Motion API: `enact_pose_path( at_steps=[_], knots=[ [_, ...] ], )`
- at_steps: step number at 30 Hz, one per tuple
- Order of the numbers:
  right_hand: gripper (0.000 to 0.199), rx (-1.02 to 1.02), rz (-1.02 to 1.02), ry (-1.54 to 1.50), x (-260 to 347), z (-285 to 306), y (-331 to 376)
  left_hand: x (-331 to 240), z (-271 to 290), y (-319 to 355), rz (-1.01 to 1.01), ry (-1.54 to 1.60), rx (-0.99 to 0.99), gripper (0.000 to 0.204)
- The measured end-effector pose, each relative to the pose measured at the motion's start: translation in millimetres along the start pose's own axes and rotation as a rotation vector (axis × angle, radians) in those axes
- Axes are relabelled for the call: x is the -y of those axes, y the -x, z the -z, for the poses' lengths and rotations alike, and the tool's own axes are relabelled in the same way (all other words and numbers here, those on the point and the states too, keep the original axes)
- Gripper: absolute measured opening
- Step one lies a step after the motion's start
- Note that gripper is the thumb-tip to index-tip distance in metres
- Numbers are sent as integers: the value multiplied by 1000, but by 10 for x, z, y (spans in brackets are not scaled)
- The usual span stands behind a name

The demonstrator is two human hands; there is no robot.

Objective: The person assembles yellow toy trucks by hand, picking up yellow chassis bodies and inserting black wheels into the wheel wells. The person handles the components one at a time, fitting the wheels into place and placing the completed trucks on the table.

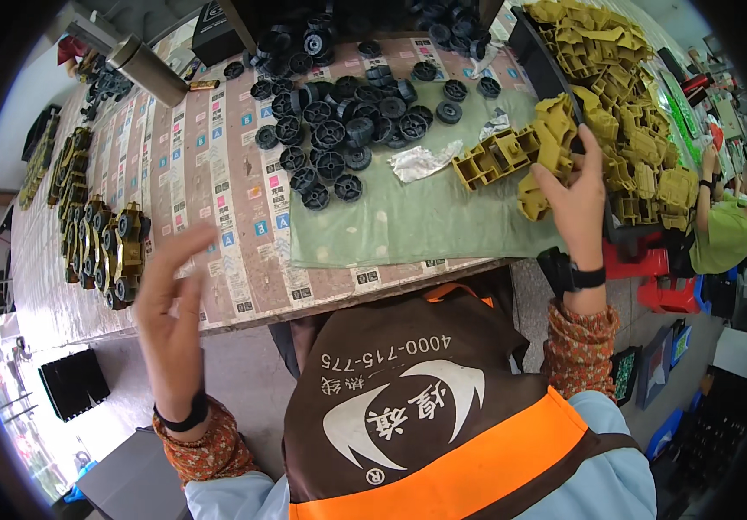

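Observation:
My right hand (580,199) is closed on an olive-yellow plastic toy vehicle body (555,143) at the right side of the table, thumb on one side and fingers on the other. Touching it on the left is another yellow moulded part with open compartments (499,158), lying over the green cloth (373,234). My left hand (170,303) hovers over the table's front edge at the left, fingers apart and slightly blurred, with nothing in it. A heap of black toy wheels (365,113) spreads across the middle of the table, partly on the cloth.
A black bin (547,56) heaped with yellow bodies (625,113) stands at the right. Rows of toy vehicles with wheels fitted (105,243) sit at far left. Crumpled white paper (425,160) lies by the wheels. A steel flask (148,74) stands behind. Another person (724,230) is at far right.

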State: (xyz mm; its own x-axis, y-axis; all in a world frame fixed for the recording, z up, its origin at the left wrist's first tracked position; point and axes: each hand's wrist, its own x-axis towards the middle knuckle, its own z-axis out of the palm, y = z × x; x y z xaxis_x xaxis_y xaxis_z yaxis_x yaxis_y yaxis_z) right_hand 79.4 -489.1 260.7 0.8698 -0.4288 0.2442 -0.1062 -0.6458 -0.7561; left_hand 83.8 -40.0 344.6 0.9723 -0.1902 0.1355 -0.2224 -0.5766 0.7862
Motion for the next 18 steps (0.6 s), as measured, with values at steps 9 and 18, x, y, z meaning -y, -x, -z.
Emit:
enact_pose_path(
  at_steps=[9, 18],
  knots=[
    [70, 1036, -378, -1237, 858, -390, 446, -198, -975, -105, 337, 1048, 481, 86],
    [31, 794, 326, 73, 1006, -942, 214, 290, -943, 25, 587, 1180, 132, 53]
  ],
)
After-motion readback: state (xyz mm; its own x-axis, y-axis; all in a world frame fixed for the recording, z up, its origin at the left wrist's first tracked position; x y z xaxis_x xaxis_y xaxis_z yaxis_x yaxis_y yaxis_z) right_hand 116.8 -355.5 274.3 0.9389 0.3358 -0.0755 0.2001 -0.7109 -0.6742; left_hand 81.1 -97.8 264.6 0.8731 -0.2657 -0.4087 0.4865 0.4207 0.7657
